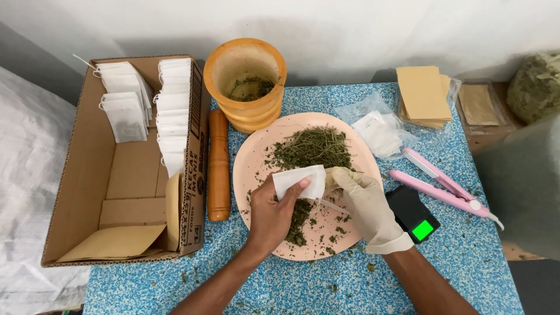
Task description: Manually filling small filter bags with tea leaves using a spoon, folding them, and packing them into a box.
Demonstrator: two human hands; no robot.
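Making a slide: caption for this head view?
Both hands, bare left hand and gloved right hand, hold a white filter bag over a herb-strewn pink plate.

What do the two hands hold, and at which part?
Both hold one white tea bag: left hand its lower left side, gloved right hand its right edge.

Head view, steeply down, close.

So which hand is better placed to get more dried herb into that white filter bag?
Probably the right hand: gloved, at the bag's edge, beside the herb pile on the pink plate. The bare left hand grips the white filter bag.
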